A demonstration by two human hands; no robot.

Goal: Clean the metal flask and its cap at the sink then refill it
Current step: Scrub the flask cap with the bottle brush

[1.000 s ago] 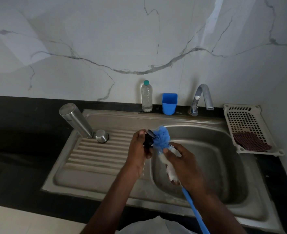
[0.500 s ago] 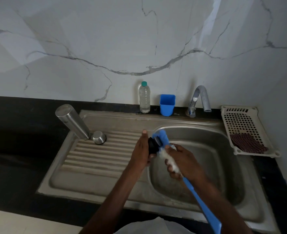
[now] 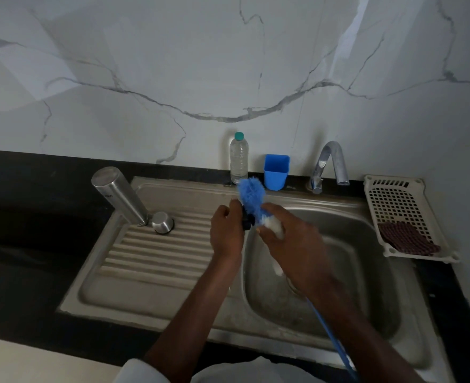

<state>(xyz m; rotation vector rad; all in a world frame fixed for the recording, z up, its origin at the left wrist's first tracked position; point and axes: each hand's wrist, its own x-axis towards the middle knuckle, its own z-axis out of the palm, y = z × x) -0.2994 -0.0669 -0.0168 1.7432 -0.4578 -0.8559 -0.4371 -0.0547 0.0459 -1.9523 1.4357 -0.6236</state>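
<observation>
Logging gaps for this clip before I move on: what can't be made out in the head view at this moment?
- Black cap in the left hand: mostly covered by fingers and the blue brush; shape unclear.
- Brush handle: runs under the right hand, cut off by the bottom edge.
- Metal flask mouth: faces down on the drainboard, inside unseen.
- Sink drain: behind the right forearm.
- Tap: water flow too faint to tell.

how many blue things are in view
2: a blue cup behind the sink by the wall, and a blue brush held in the right hand over the basin.
</observation>
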